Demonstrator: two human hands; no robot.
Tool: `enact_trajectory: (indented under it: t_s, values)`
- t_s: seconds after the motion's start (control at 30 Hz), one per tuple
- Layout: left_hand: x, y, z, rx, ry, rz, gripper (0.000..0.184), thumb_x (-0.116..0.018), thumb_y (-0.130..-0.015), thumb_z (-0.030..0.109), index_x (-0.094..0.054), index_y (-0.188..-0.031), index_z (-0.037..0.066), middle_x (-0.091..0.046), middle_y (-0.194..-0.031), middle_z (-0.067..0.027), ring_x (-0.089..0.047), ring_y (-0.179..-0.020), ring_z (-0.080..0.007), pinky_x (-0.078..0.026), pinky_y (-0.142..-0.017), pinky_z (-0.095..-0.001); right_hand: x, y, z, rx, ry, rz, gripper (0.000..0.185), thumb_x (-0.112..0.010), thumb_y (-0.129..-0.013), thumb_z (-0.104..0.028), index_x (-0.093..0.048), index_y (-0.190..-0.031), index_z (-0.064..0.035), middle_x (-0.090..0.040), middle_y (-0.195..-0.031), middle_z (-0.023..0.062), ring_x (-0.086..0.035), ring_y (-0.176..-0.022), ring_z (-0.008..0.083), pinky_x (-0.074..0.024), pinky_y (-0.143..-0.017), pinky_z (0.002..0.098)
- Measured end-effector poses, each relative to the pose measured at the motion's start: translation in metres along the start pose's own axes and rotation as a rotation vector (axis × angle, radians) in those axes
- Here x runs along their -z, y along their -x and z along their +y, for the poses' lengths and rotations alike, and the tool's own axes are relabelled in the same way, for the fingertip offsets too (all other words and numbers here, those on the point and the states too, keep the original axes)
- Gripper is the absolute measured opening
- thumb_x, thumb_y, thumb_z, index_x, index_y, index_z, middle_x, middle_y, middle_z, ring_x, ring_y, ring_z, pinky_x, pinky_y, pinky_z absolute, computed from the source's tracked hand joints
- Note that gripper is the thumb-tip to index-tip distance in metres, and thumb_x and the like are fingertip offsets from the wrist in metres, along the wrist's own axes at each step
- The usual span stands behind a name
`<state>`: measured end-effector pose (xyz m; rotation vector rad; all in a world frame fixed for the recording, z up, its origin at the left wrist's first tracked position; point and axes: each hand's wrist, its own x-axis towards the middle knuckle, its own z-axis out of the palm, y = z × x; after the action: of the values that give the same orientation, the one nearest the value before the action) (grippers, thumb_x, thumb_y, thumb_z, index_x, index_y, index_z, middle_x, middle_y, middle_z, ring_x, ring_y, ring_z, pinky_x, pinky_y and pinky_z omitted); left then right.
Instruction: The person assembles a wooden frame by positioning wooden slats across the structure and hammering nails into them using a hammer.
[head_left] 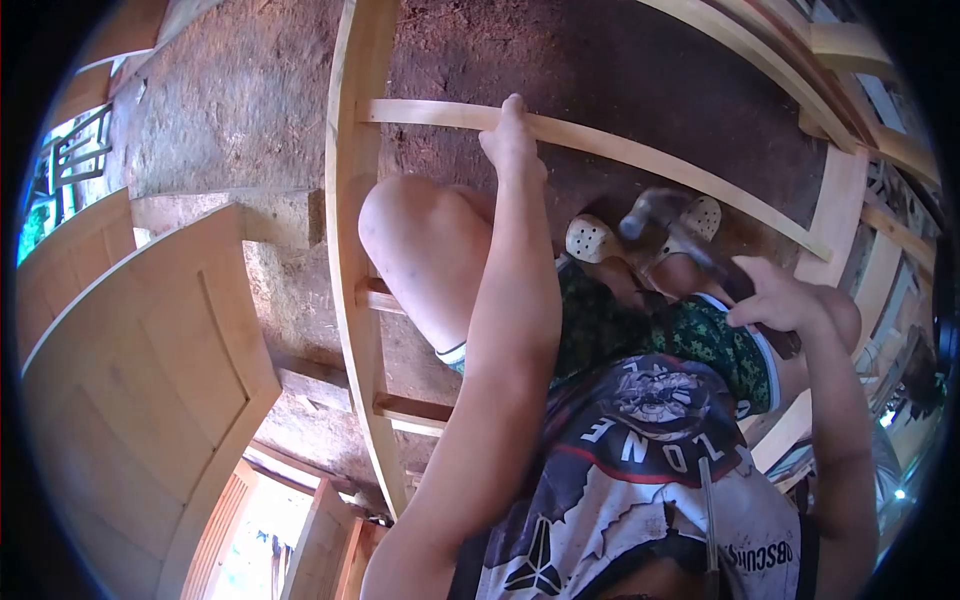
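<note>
Far L, a panel (pixel 140 380) stands outside the frame, well apart from the work. Next, the L rail (pixel 346 190) runs top to bottom of view; the slat (pixel 660 158) butts it at its L end and slants across between the knees and the far side. L hand (pixel 512 140) is wrapped round the slat, nearer its L end, thumb to the L side. Good hold for steadying; best to press evenly so the slat doesn't twist or creep off square.

Mid-view, the shoes (pixel 590 240) sit below the slat w/ the hammer (pixel 708 258) slanting over them, its head blurred, apart from the slat. Prob. wise to swing clear of feet.

R hand (pixel 780 295) is closed round the handle, near its butt end: OK for a full swing, but a shorter grip might give more control for light taps. Slat's R end lies by the R board (pixel 838 195); can't tell if it's seated, so worth checking alignment there b4 any hard blow. Fingers well away from the strike pt.
</note>
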<state>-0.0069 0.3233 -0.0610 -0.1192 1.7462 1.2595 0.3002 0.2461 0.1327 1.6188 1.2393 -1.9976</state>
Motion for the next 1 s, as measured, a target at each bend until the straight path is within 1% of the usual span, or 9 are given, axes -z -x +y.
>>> enact_trajectory:
  t_s: [0.13, 0.17, 0.23, 0.3, 0.37, 0.5, 0.73, 0.83, 1.0]
  values:
    - [0.006, -0.012, -0.008, -0.018, 0.038, -0.193, 0.054, -0.073, -0.089, 0.026, -0.051, -0.126, -0.007, -0.058, -0.112, -0.0154, -0.06, -0.102, -0.0296, -0.05, -0.087, -0.0543, -0.025, -0.088, 0.026, -0.079, 0.194, -0.175, 0.054, -0.073, -0.072, -0.007, -0.058, -0.123, 0.0013, -0.067, -0.079, 0.0089, -0.063, -0.057, 0.0161, -0.0494, -0.052, 0.0308]
    - [0.008, -0.01, -0.006, 0.013, 0.039, -0.228, 0.056, -0.073, -0.09, 0.026, -0.049, -0.128, -0.008, -0.057, -0.117, -0.0171, -0.059, -0.106, -0.0314, -0.05, -0.09, -0.0552, -0.04, -0.11, 0.006, -0.15, 0.299, -0.128, 0.048, -0.07, -0.075, -0.006, -0.06, -0.122, 0.0012, -0.07, -0.086, 0.0141, -0.068, -0.071, 0.0206, -0.0538, -0.063, 0.0344]
    - [0.01, -0.004, 0.001, 0.032, 0.021, -0.254, 0.058, -0.072, -0.09, 0.026, -0.047, -0.13, -0.008, -0.055, -0.121, -0.0188, -0.058, -0.111, -0.0331, -0.05, -0.092, -0.0562, -0.068, -0.167, 0.009, 0.239, 0.285, 0.004, 0.044, -0.073, -0.075, -0.016, -0.064, -0.114, 0.002, -0.072, -0.094, 0.0192, -0.071, -0.098, 0.0279, -0.0528, -0.087, 0.0406]
    - [0.01, 0.005, 0.006, 0.097, 0.006, -0.285, 0.062, -0.072, -0.092, 0.028, -0.042, -0.134, -0.007, -0.05, -0.128, -0.0216, -0.056, -0.116, -0.0383, -0.05, -0.096, -0.0598, -0.085, -0.232, 0.01, 0.157, 0.1, -0.2, 0.046, -0.073, -0.078, -0.022, -0.065, -0.117, 0.001, -0.072, -0.108, 0.0234, -0.07, -0.102, 0.0338, -0.0537, -0.086, 0.0425]
    - [0.015, 0.001, 0.006, 0.111, -0.029, -0.332, 0.061, -0.071, -0.093, 0.028, -0.042, -0.134, -0.006, -0.048, -0.129, -0.0225, -0.055, -0.117, -0.04, -0.05, -0.097, -0.0621, -0.113, -0.25, -0.011, 0.256, 0.474, 0.165, 0.049, -0.069, -0.079, -0.024, -0.064, -0.115, 0.0088, -0.07, -0.109, 0.0294, -0.07, -0.105, 0.0388, -0.0544, -0.089, 0.0446]
    - [0.015, 0.005, 0.008, 0.131, -0.017, -0.425, 0.056, -0.067, -0.095, 0.03, -0.042, -0.132, -0.004, -0.047, -0.127, -0.023, -0.055, -0.119, -0.043, -0.048, -0.098, -0.0669, -0.135, -0.286, -0.041, 0.255, 0.367, 0.154, 0.047, -0.066, -0.082, -0.025, -0.064, -0.112, 0.0108, -0.068, -0.112, 0.0327, -0.068, -0.109, 0.0399, -0.0526, -0.093, 0.0452]
    - [0.017, -0.003, 0.002, 0.124, 0.019, -0.424, 0.048, -0.065, -0.097, 0.031, -0.045, -0.127, -0.002, -0.046, -0.128, -0.0228, -0.055, -0.119, -0.0435, -0.052, -0.094, -0.0657, -0.145, -0.359, -0.024, 0.769, 0.192, 0.197, 0.042, -0.065, -0.088, -0.027, -0.067, -0.116, 0.0042, -0.069, -0.114, 0.0294, -0.068, -0.102, 0.042, -0.0511, -0.09, 0.0464]
    - [0.018, 0.005, 0.007, 0.1, -0.034, -0.408, 0.045, -0.064, -0.097, 0.029, -0.046, -0.124, -0.001, -0.048, -0.126, -0.0226, -0.057, -0.116, -0.0434, -0.054, -0.091, -0.0645, -0.143, -0.352, -0.028, 0.621, 0.409, 0.215, 0.042, -0.069, -0.085, -0.023, -0.066, -0.117, 0.005, -0.069, -0.112, 0.0298, -0.068, -0.098, 0.0421, -0.0512, -0.088, 0.0457]
    - [0.016, -0.003, -0.001, 0.104, -0.006, -0.409, 0.047, -0.064, -0.096, 0.03, -0.046, -0.127, -0.002, -0.05, -0.125, -0.0229, -0.059, -0.113, -0.0434, -0.054, -0.091, -0.0646, -0.135, -0.304, -0.042, 0.489, 0.205, 0.187, 0.048, -0.071, -0.076, -0.018, -0.064, -0.114, 0.0099, -0.069, -0.104, 0.0339, -0.068, -0.097, 0.0438, -0.0507, -0.086, 0.0475]
